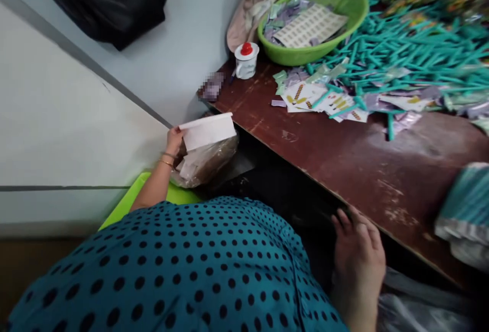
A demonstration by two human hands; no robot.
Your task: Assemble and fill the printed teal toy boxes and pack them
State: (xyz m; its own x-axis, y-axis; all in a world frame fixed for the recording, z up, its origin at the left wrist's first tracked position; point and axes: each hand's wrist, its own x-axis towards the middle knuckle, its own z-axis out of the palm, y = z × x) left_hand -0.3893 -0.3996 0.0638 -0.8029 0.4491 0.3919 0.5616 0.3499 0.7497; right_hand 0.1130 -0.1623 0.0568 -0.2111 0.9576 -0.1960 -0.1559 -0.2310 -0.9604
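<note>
Two hands work off the brown tabletop (344, 154): beyond its left end the left hand (174, 140) grips a white box (208, 131) above a plastic bag (206, 164); keeping the box level would serve best. Right hand (357, 260) rests flat, fingers loosely spread, holding nothing, below the near edge. Green basin (336, 1) sits at the far edge. No writing is readable.

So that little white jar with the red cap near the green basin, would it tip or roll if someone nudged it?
The white jar looks squat and stands upright on the wooden table, so it would probably slide rather than tip. Its round body suggests it could roll if knocked onto its side. It seems small and plastic, so likely light; how full it is cannot be seen.
</note>
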